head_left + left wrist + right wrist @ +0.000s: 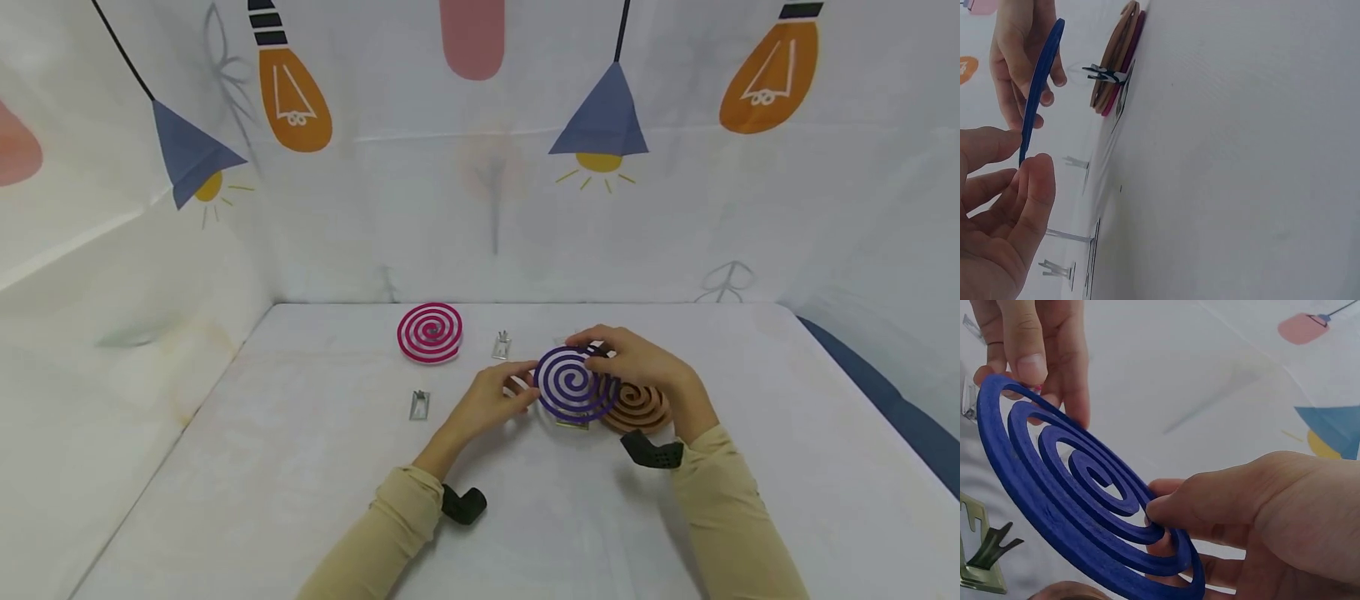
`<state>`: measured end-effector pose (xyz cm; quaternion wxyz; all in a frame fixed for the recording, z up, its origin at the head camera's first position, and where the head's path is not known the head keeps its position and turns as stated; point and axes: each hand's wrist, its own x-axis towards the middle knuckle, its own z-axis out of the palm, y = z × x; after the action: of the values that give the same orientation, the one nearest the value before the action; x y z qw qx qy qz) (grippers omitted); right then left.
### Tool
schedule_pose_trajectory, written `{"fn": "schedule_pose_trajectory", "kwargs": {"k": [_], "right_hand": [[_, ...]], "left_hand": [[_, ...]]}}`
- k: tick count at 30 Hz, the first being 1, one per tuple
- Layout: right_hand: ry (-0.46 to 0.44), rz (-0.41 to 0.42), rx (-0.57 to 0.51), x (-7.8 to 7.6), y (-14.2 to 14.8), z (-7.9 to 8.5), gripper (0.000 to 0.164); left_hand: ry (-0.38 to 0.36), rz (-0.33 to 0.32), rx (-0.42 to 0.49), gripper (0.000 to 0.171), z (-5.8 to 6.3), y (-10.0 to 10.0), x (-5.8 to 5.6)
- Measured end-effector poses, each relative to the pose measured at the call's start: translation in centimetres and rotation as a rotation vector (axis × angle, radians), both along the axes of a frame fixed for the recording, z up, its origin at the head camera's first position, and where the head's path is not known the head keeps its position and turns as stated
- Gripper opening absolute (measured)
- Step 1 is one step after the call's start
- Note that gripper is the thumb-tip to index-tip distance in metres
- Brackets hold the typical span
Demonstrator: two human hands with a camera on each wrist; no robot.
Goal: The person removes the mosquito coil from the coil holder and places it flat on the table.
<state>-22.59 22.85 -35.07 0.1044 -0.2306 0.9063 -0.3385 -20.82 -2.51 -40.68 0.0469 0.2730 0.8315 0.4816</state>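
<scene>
A blue mosquito coil (551, 403) is held up off the table between my two hands. My left hand (486, 402) pinches its left edge between thumb and fingers, as the left wrist view shows. On the opposite side, my right hand (643, 363) grips the coil (1054, 519) with the thumb on top and fingers beneath. Close below it lies a brown mosquito coil (647, 413), stacked on a magenta one in the left wrist view, with a metal stand's prongs (1105, 74) beside them. A gold-coloured metal stand (985, 559) sits under the blue coil.
A pink mosquito coil (408, 340) is at the back of the white table (300, 467). Small silver metal stands stand nearby, one behind my left hand (501, 345) and another further left, a silver stand (419, 406). A printed white cloth (420, 208) hangs behind.
</scene>
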Motion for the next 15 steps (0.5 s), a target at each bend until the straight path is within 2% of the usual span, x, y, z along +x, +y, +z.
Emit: {"fn": "schedule_pose_trajectory", "kwargs": {"k": [6, 12, 15], "right_hand": [[-0.008, -0.019, 0.004, 0.1, 0.7, 0.1, 0.04], [-0.005, -0.018, -0.001, 0.0, 1.2, 0.2, 0.041], [0.001, -0.013, 0.0, -0.1, 1.4, 0.2, 0.04]], "left_hand": [[-0.011, 0.007, -0.022, 0.045, 0.1, 0.9, 0.0], [0.053, 0.008, -0.036, 0.043, 0.4, 1.5, -0.2], [0.063, 0.009, -0.035, 0.042, 0.6, 1.8, -0.3]]}}
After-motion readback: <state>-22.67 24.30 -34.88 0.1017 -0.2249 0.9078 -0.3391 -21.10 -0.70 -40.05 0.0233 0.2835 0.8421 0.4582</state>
